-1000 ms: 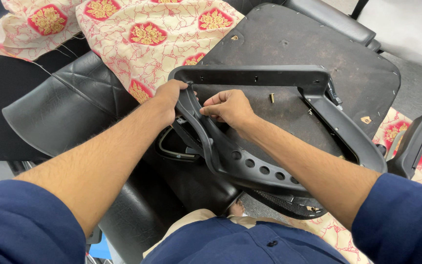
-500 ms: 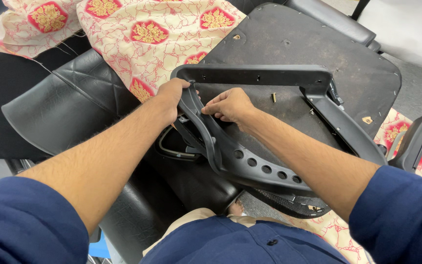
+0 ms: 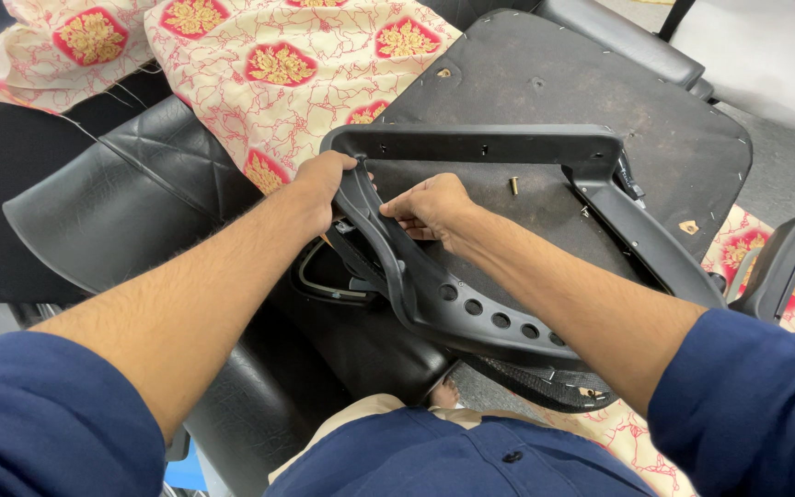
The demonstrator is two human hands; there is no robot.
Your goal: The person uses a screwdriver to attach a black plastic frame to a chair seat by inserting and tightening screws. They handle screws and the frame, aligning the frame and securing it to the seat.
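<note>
While the fingers (image 3: 353, 167) of the left hand (image 3: 319, 184) curl shut over the upper left corner of a black plastic frame (image 3: 480, 143), the right hand (image 3: 434, 207) sits just beside it, at about three o'clock, its fingers pinched together on the inner edge of the same curved bar. That frame is a chair armrest bracket: a flat bar across the top, a side arm running down toward four o'clock, and a curved lower bar with a row of round holes (image 3: 499, 317). It rests on the dark, dusty underside of a seat board (image 3: 674, 129). A small brass bolt (image 3: 513, 185) lies on the board inside the frame, at two o'clock from the right hand. A black padded cushion (image 3: 131, 207) lies at nine o'clock. Cream and red patterned cloth (image 3: 269, 64) spreads at eleven o'clock. Another black armrest (image 3: 789, 262) stands at the right edge.
</note>
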